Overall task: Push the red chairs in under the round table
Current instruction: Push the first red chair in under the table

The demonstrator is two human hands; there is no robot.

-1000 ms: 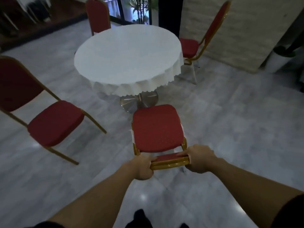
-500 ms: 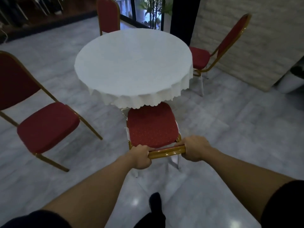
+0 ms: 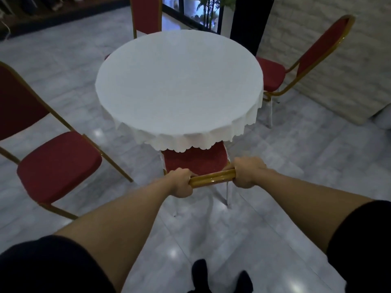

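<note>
The round table (image 3: pixel 179 87) wears a white scalloped cloth. A red chair (image 3: pixel 195 161) with a gold frame stands right in front of me, its seat partly hidden under the cloth's near edge. My left hand (image 3: pixel 179 183) and my right hand (image 3: pixel 247 173) both grip the gold top rail of its back. Another red chair (image 3: pixel 57 166) stands out from the table at the left. A third red chair (image 3: pixel 273 75) sits at the right with its seat close to the table. A fourth chair (image 3: pixel 146 15) stands behind the table.
The floor is glossy grey marble with room around the table. A pale brick wall (image 3: pixel 338 49) rises at the right, a dark pillar (image 3: pixel 251 17) and a window with a plant (image 3: pixel 207 9) at the back. My dark shoes (image 3: pixel 220 275) show at the bottom.
The chair in my hands has slid forward, so most of its seat now lies under the tablecloth. I have stepped closer to the table.
</note>
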